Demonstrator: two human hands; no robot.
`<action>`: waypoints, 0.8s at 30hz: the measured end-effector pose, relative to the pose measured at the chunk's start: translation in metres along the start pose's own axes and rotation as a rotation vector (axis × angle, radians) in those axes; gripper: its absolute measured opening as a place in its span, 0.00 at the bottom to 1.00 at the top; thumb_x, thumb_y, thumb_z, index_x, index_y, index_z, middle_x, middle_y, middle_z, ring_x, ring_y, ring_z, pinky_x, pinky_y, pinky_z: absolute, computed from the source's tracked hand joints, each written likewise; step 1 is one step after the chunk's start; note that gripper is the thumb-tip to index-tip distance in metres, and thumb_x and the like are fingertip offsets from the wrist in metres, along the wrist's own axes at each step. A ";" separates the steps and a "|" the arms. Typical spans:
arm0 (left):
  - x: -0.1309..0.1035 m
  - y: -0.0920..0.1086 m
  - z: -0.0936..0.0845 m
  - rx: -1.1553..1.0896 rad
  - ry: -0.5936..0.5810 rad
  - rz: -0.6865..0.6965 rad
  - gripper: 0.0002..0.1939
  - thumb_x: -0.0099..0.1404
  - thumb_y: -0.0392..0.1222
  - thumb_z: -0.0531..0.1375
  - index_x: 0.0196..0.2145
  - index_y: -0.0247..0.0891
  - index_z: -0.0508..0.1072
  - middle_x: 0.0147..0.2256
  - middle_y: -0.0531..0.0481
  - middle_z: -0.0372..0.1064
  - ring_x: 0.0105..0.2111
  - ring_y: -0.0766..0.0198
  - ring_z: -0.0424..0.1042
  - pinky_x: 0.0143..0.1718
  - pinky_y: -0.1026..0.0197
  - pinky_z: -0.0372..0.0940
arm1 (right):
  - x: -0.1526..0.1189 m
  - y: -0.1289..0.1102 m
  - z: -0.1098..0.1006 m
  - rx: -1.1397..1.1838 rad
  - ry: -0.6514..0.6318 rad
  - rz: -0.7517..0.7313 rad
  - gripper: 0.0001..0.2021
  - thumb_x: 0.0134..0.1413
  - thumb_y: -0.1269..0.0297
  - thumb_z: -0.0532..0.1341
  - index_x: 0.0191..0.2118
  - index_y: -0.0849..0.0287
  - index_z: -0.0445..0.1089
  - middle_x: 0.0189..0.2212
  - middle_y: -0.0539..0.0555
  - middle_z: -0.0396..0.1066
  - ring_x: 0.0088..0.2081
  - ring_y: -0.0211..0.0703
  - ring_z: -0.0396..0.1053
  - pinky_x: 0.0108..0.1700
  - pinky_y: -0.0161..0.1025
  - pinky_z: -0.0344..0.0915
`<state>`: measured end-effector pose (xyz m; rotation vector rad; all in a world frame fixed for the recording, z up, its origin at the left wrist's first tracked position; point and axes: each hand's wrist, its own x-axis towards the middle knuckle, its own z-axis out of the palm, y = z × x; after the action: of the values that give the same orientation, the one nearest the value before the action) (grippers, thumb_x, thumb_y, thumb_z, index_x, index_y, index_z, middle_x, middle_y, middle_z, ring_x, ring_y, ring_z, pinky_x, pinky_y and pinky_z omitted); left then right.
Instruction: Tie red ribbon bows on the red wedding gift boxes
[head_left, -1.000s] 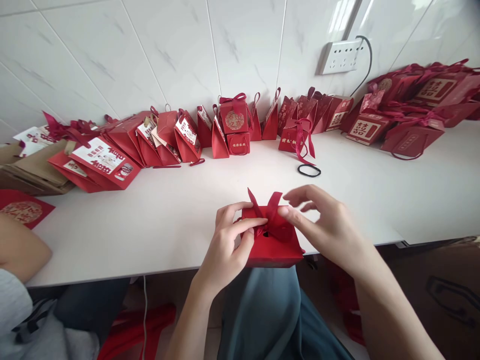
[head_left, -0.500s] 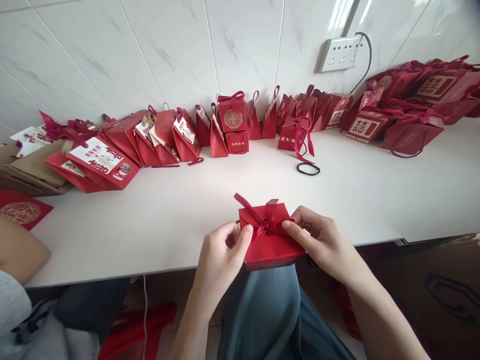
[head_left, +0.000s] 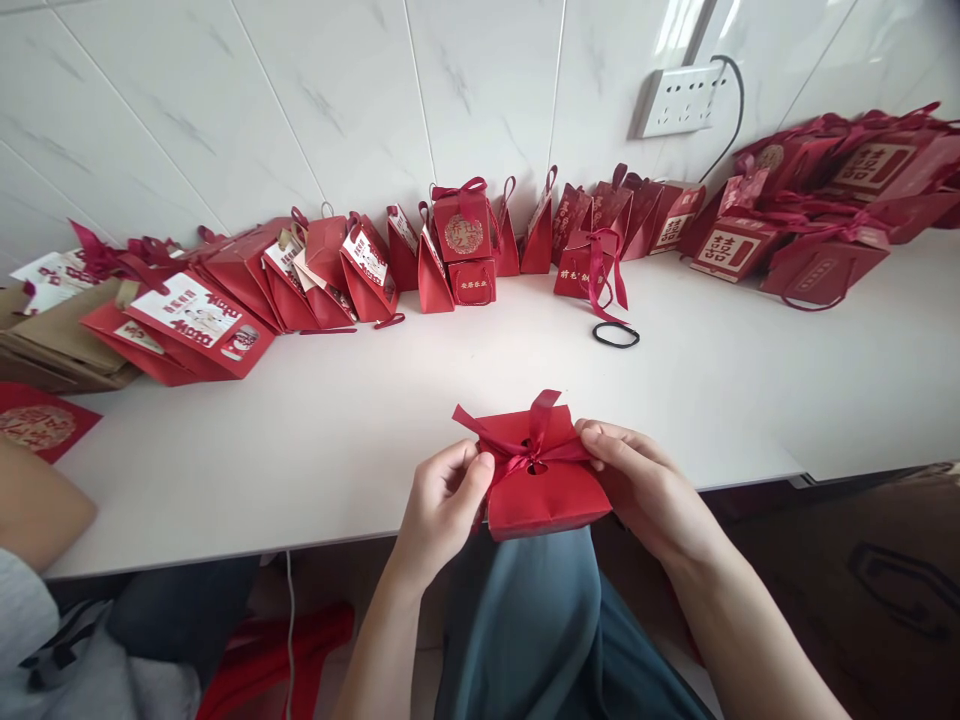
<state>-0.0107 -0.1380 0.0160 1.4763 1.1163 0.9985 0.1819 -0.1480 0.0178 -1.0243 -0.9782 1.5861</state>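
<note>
Item: one red box (head_left: 551, 510), lower centre of the frame, at the table's near edge; whether it rests there I cannot tell. Top pierced by a dark hole, partly covered by the knot of a dark-red ribbon (head_left: 537, 435), two tails spreading upward.

Hands: a pair, apart, one either side of the box. Left hand (head_left: 442, 505), thumb and fingers pinched on the ribbon at the box's left side; right hand (head_left: 649, 480), likewise at its right.

Surroundings: white table (head_left: 300, 450), across the middle; black ring (head_left: 616, 347), right of centre (a hair tie, by my eye); two stacked boxes (head_left: 463, 240), upper centre; pile of red boxes (head_left: 825, 265), upper right; socket panel (head_left: 679, 103), above; another person's arm (head_left: 41, 505), left edge.
</note>
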 end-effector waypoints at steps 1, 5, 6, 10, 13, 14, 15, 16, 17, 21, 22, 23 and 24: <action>0.000 -0.001 0.000 0.000 0.003 0.005 0.20 0.65 0.45 0.52 0.20 0.38 0.47 0.19 0.57 0.41 0.19 0.72 0.44 0.19 0.67 0.46 | 0.000 0.001 -0.001 0.017 -0.008 0.004 0.20 0.56 0.53 0.57 0.22 0.59 0.51 0.22 0.47 0.49 0.23 0.33 0.47 0.26 0.32 0.49; 0.000 -0.007 0.002 0.002 0.023 0.039 0.21 0.65 0.46 0.52 0.20 0.38 0.47 0.19 0.57 0.41 0.19 0.72 0.43 0.19 0.67 0.46 | 0.002 0.004 -0.002 0.050 -0.012 0.009 0.20 0.56 0.53 0.57 0.22 0.58 0.49 0.22 0.47 0.47 0.24 0.34 0.47 0.25 0.32 0.50; 0.001 -0.008 0.002 0.002 0.034 0.049 0.21 0.65 0.46 0.52 0.20 0.38 0.47 0.18 0.57 0.41 0.19 0.72 0.43 0.19 0.67 0.46 | 0.003 0.005 -0.002 0.057 -0.006 0.011 0.21 0.55 0.53 0.57 0.21 0.58 0.48 0.22 0.47 0.46 0.24 0.34 0.47 0.25 0.33 0.50; 0.003 -0.011 0.004 -0.029 0.051 0.058 0.22 0.65 0.48 0.52 0.19 0.39 0.47 0.18 0.57 0.42 0.19 0.71 0.43 0.19 0.66 0.45 | 0.005 0.008 -0.004 0.123 -0.008 0.016 0.22 0.53 0.53 0.58 0.20 0.58 0.46 0.21 0.46 0.45 0.23 0.33 0.46 0.24 0.33 0.50; 0.002 -0.008 0.001 -0.042 0.002 -0.013 0.22 0.65 0.50 0.52 0.20 0.39 0.48 0.19 0.57 0.41 0.19 0.71 0.42 0.19 0.66 0.44 | 0.005 0.004 -0.007 -0.047 0.009 -0.022 0.20 0.55 0.52 0.57 0.21 0.58 0.51 0.22 0.47 0.51 0.24 0.35 0.50 0.27 0.34 0.53; 0.001 -0.006 -0.001 -0.027 -0.012 -0.036 0.22 0.66 0.51 0.51 0.21 0.39 0.48 0.20 0.57 0.41 0.20 0.71 0.43 0.20 0.65 0.44 | 0.005 0.001 -0.007 -0.163 0.056 -0.058 0.20 0.56 0.51 0.56 0.21 0.58 0.53 0.22 0.48 0.53 0.24 0.35 0.52 0.28 0.35 0.54; 0.000 -0.004 -0.002 -0.002 -0.023 -0.054 0.22 0.66 0.54 0.50 0.21 0.39 0.48 0.21 0.56 0.41 0.21 0.70 0.43 0.20 0.65 0.44 | 0.005 -0.003 -0.007 -0.290 0.132 -0.105 0.19 0.56 0.51 0.55 0.22 0.58 0.55 0.22 0.48 0.55 0.25 0.36 0.53 0.29 0.35 0.55; -0.002 -0.001 -0.003 0.028 -0.030 -0.066 0.23 0.66 0.56 0.49 0.21 0.38 0.48 0.21 0.56 0.42 0.21 0.70 0.44 0.21 0.65 0.44 | 0.006 -0.007 -0.006 -0.419 0.228 -0.167 0.19 0.56 0.50 0.56 0.22 0.58 0.57 0.22 0.49 0.57 0.25 0.37 0.54 0.30 0.36 0.56; -0.003 0.001 -0.004 0.057 -0.034 -0.078 0.24 0.66 0.58 0.48 0.21 0.38 0.49 0.22 0.55 0.43 0.22 0.69 0.45 0.21 0.64 0.45 | 0.006 -0.012 -0.003 -0.537 0.323 -0.244 0.18 0.55 0.50 0.56 0.23 0.58 0.58 0.22 0.49 0.58 0.26 0.38 0.56 0.31 0.36 0.58; -0.007 0.013 -0.001 0.132 0.002 -0.149 0.25 0.64 0.59 0.51 0.20 0.38 0.51 0.20 0.55 0.45 0.21 0.70 0.48 0.21 0.65 0.47 | 0.012 -0.032 0.016 -0.895 0.270 -0.473 0.12 0.56 0.55 0.58 0.27 0.57 0.67 0.30 0.53 0.65 0.34 0.41 0.64 0.38 0.38 0.61; -0.007 0.015 0.001 0.152 0.025 -0.154 0.24 0.63 0.57 0.53 0.20 0.38 0.51 0.20 0.56 0.46 0.21 0.70 0.49 0.21 0.66 0.48 | 0.015 -0.037 0.021 -0.968 0.165 -0.480 0.11 0.56 0.57 0.59 0.28 0.57 0.69 0.32 0.53 0.66 0.35 0.42 0.65 0.39 0.38 0.62; -0.007 0.017 0.002 0.178 0.046 -0.143 0.22 0.63 0.54 0.55 0.20 0.38 0.53 0.20 0.56 0.47 0.20 0.70 0.50 0.20 0.66 0.49 | 0.018 -0.041 0.026 -1.039 0.063 -0.471 0.10 0.56 0.58 0.59 0.29 0.57 0.71 0.33 0.54 0.66 0.36 0.42 0.65 0.40 0.39 0.62; -0.008 0.018 0.004 0.209 0.067 -0.115 0.20 0.63 0.51 0.55 0.21 0.38 0.54 0.20 0.56 0.49 0.20 0.70 0.51 0.21 0.67 0.50 | 0.021 -0.045 0.030 -1.111 -0.022 -0.454 0.09 0.56 0.60 0.60 0.29 0.58 0.72 0.34 0.54 0.67 0.37 0.43 0.66 0.41 0.39 0.62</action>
<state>-0.0060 -0.1477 0.0327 1.5327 1.3718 0.8778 0.1632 -0.1217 0.0656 -1.3396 -2.0212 0.6016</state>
